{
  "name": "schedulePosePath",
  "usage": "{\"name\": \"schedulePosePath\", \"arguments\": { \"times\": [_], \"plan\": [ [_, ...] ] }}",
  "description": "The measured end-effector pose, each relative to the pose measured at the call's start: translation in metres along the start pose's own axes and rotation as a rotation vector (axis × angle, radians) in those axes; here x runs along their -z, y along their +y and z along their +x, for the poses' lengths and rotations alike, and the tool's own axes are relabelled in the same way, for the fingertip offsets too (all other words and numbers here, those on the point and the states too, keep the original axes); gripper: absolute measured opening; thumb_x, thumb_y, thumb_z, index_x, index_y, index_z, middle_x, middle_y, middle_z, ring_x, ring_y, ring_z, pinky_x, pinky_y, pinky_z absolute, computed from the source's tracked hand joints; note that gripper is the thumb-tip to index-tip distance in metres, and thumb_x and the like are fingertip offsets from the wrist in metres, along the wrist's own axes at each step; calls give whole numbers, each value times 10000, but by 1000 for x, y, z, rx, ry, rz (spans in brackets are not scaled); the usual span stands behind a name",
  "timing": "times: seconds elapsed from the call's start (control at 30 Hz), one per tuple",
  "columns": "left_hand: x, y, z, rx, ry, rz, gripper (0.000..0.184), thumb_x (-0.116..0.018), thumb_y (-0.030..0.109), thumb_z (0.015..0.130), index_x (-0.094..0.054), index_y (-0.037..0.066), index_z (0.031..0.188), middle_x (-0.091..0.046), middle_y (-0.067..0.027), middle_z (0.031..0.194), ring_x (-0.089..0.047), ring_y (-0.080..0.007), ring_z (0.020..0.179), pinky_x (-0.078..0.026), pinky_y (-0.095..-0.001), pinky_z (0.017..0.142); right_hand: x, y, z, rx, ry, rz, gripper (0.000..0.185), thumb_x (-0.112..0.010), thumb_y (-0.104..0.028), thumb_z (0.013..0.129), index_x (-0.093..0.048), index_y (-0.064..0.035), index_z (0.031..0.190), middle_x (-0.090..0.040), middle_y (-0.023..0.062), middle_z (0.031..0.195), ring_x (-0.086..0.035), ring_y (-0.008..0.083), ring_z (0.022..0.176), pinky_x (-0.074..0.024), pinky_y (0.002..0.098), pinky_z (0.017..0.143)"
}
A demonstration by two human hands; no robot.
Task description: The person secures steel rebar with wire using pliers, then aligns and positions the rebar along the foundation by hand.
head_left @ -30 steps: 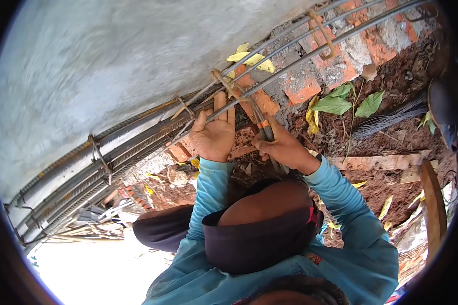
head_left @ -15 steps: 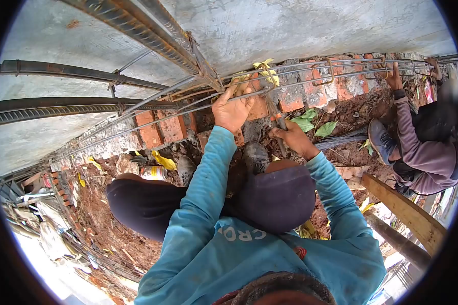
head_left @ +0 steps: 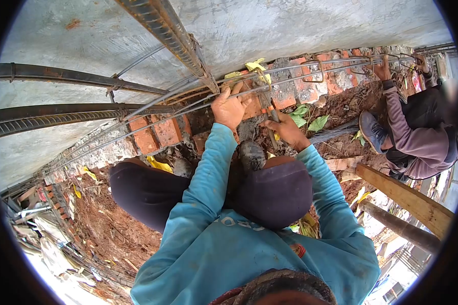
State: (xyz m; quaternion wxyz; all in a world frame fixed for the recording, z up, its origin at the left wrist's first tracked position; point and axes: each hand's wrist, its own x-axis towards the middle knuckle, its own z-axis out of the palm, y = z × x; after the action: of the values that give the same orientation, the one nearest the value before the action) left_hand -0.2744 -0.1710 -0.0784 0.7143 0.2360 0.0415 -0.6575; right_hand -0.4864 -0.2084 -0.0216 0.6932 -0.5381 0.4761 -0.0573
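Observation:
My left hand [head_left: 228, 108] is closed around the thin horizontal steel rebar [head_left: 290, 79], close to the foot of the upright ribbed bars [head_left: 170, 38]. My right hand [head_left: 288, 130] grips the handles of steel pincers [head_left: 265, 104] with orange marks. The head of the pincers points up at the lower rebar, beside a stirrup and a yellow leaf [head_left: 257, 65]. Whether its jaws bite on wire I cannot tell. Under the bars runs a course of red bricks [head_left: 282, 95] with grey mortar.
A grey plastered wall [head_left: 290, 25] rises behind the bars. At right a co-worker's hand [head_left: 381, 68] holds the same cage. A wooden plank [head_left: 407, 198] and a round pole [head_left: 399, 226] slant in at lower right. Loose wires [head_left: 336, 133] lie on the red soil [head_left: 119, 223].
The pincers have moved up and left, their head now against the lower rebar. My right hand has shifted slightly with them. My left hand stays on the rebar.

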Motion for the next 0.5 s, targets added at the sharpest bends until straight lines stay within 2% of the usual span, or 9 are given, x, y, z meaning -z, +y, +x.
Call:
{"name": "schedulePosePath", "arguments": {
  "times": [0.07, 0.13, 0.2, 0.27, 0.37, 0.47, 0.5],
  "plan": [
    [3, -3, 3, -8, -1, -56, 532, -584, 385, 889, -453, 151, 1349, -411, -135, 1457, -460, -323, 1203, -338, -453, 974, 1, 0, -4, -28, -20, 45, 319, -584, -159, 948, -557, 16, 1213, -682, 114, 1001, -640, 219, 942, -474, 372, 919],
    [4, 1, 3, -16, 0, -30, 513, -572, 372, 896, -455, 133, 1336, -428, -134, 1439, -478, -325, 1173, -363, -443, 938, 4, 3, -7, -42, -22, 8, 415, -573, -163, 965, -515, -30, 1354, -693, 90, 1024, -629, 186, 987, -487, 346, 864],
    [7, 5, 4, -24, 3, -7, 495, -559, 360, 904, -458, 116, 1323, -446, -134, 1422, -497, -326, 1144, -387, -434, 902, 5, 2, -7, -13, -33, 2, 396, -566, -162, 967, -527, -37, 1342, -695, 79, 1021, -624, 174, 972, -483, 338, 860],
    [12, 7, 4, 41, -7, 35, 472, -538, 350, 919, -455, 102, 1313, -459, -139, 1403, -514, -333, 1108, -417, -424, 851, 3, -4, -6, -26, -61, -47, 405, -583, -187, 956, -526, -22, 1321, -689, 104, 1089, -636, 200, 1001, -492, 352, 861],
    [-3, 6, -1, 18, 65, 16, 482, -533, 361, 927, -452, 86, 1314, -449, -140, 1415, -517, -331, 1110, -424, -436, 851, -10, 3, 2, -13, -61, 5, 366, -560, -186, 976, -548, -60, 1319, -694, 54, 1029, -613, 150, 925, -496, 326, 792],
    [-8, 4, -7, -6, 43, 21, 511, -513, 369, 946, -428, 75, 1354, -422, -133, 1441, -492, -330, 1156, -418, -457, 906, -20, 6, 7, -38, -58, 118, 340, -557, -185, 979, -560, -68, 1298, -690, 45, 1037, -602, 127, 884, -498, 314, 733],
    [-14, 2, -12, -7, 45, 21, 511, -513, 369, 946, -428, 75, 1354, -422, -133, 1441, -492, -330, 1156, -418, -457, 906, -23, 6, 9, -17, -45, 100, 327, -556, -179, 978, -566, -67, 1285, -687, 42, 1058, -582, 114, 821, -491, 303, 694]
  ]
}}
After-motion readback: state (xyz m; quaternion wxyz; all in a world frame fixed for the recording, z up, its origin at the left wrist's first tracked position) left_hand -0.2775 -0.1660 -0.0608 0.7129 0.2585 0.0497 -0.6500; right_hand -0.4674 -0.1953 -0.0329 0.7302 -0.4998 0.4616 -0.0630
